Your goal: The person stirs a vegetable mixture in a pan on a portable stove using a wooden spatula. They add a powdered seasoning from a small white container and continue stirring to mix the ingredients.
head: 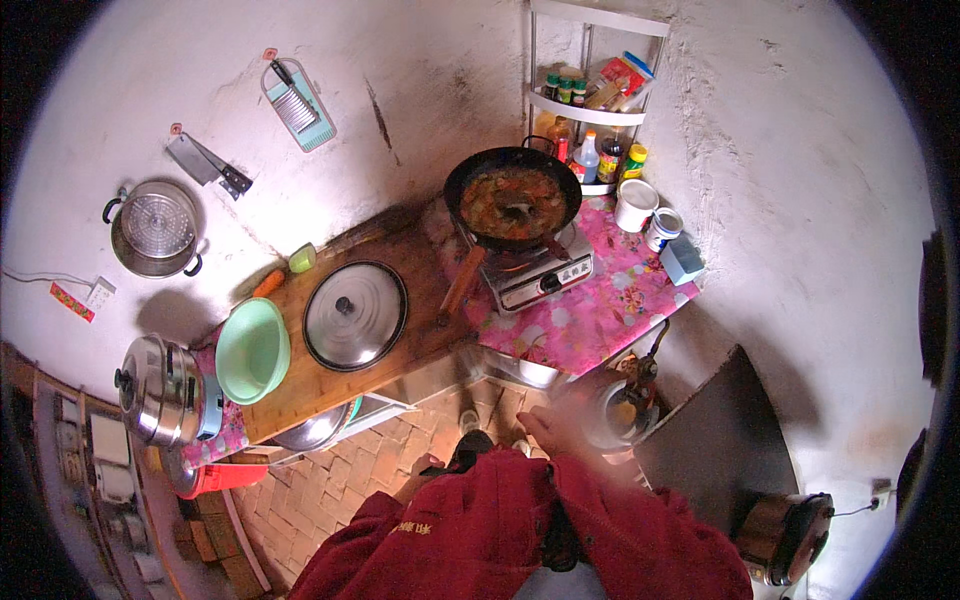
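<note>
Low in the picture, close to my body, is my left hand point(426, 465), partly hidden by the red sleeve and a dark thing beside it; whether it holds anything does not show. My right hand point(546, 429) is raised before my chest, blurred, its fingers partly spread and no object visible in it. Farther ahead, a black wok point(513, 241) with food in brown sauce point(480, 196) sits on a portable gas stove point(540, 279). The wok's wooden handle point(466, 271) points towards me. Left of it, a metal lid point(358, 307) lies on a wooden board point(427, 330).
A green basin point(252, 351), carrot point(268, 283) and steamer pot point(154, 390) are at the left. Behind the stove, a corner rack point(589, 114) holds bottles. White tubs point(636, 206) stand right of it. A dark panel point(720, 442) and rice cooker point(784, 536) are at the right.
</note>
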Tool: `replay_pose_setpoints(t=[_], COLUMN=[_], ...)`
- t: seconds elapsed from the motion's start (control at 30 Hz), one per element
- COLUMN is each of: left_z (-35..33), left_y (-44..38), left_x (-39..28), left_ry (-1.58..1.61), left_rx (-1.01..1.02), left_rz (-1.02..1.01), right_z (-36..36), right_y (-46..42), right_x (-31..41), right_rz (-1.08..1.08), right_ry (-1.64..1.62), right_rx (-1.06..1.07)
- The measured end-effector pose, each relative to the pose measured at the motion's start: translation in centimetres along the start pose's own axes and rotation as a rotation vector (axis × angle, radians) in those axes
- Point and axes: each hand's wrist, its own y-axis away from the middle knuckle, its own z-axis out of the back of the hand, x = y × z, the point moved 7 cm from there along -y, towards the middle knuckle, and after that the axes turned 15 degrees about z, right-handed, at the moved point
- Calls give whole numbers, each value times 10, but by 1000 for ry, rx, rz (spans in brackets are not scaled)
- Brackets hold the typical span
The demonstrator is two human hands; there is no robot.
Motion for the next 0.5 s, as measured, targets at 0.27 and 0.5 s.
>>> replay_pose_setpoints(t=[0.27,0.5], left_z=[4,7], left_y=[1,3], left_x=[0,3], left_ry=[-174,-17], left_rx=[-43,47], left_rz=[-381,-134], right_z=[19,1], right_y=[-10,-40], right_x=[13,24], right_rz=[115,43], right_ry=[123,22], right_rx=[-51,118])
